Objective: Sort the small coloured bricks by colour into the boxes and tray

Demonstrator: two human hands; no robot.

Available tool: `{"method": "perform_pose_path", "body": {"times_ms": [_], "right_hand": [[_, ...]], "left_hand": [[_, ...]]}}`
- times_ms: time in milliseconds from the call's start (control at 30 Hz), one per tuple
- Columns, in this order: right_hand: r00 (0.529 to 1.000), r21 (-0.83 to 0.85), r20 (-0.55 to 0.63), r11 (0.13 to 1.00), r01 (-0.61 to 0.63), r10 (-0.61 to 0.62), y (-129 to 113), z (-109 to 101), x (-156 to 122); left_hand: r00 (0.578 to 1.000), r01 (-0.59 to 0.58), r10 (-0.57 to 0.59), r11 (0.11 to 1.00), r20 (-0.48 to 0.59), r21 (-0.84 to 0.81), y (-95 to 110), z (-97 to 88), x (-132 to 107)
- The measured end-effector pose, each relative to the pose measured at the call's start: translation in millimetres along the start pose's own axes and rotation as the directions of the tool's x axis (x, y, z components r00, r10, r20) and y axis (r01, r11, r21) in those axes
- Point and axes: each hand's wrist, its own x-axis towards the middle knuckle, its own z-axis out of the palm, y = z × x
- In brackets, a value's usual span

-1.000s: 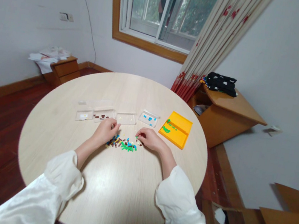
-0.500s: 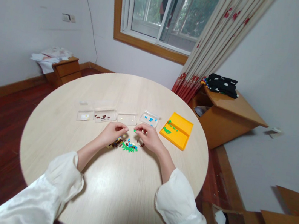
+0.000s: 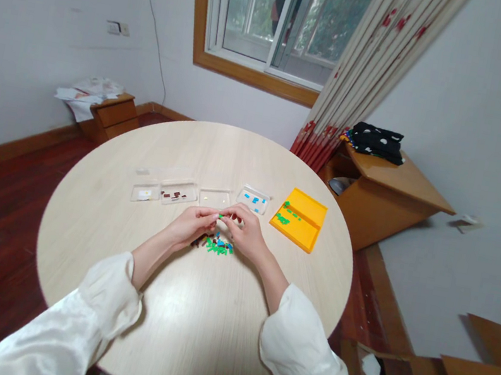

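Over a pile of small building bricks (image 3: 217, 248) in green, blue and brown, my two hands meet at the fingertips. A tiny green brick (image 3: 221, 216) shows between them. My left hand (image 3: 189, 226) pinches at its left side, thumb and forefinger closed. On the other side the fingers of my right hand (image 3: 247, 232) are closed on the green brick too. Both hands cover part of the pile. Whether a second piece is in the left pinch is hidden.
Behind the hands stand a clear tray with brown bricks (image 3: 189, 193), a clear tray with a few pale pieces (image 3: 214, 199), a clear tray with blue bricks (image 3: 242, 203) and a small clear tray (image 3: 136, 196). A yellow case (image 3: 309, 207) holding green bricks lies at right on the round table (image 3: 190, 318).
My hands were a little apart and have come together, fingertips meeting at the green brick. The whole view has shifted slightly. Trays and yellow case look the same.
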Motion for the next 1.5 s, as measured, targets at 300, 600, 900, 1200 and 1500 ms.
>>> {"method": "perform_pose_path", "body": {"times_ms": [300, 600, 900, 1200, 1500], "right_hand": [[0.999, -0.002, -0.023, 0.999, 0.033, -0.033, -0.8, 2.5, -0.3], [0.994, -0.023, -0.016, 0.994, 0.109, -0.109, -0.1, -0.4, -1.7], [0.991, -0.073, -0.008, 0.988, 0.135, -0.136, -2.5, -1.6, -1.2], [0.987, -0.093, -0.042, 0.984, 0.149, -0.154, -3.1, -0.1, -1.8], [0.987, -0.103, -0.051, 0.983, 0.149, -0.155, -2.1, 0.2, -2.1]], "left_hand": [[1.0, -0.003, 0.004, 1.0, 0.016, -0.03, -0.4, 0.5, 0.6], [1.0, -0.021, 0.021, 1.0, 0.011, -0.019, -2.0, -1.9, 1.7], [1.0, -0.01, 0.011, 1.0, 0.018, -0.006, -3.6, -3.4, 2.3], [0.998, 0.021, -0.018, 0.998, 0.054, -0.06, -3.6, -1.8, 1.7], [0.999, 0.003, 0.0, 0.998, 0.049, -0.062, -2.8, -2.3, 1.6]]}}
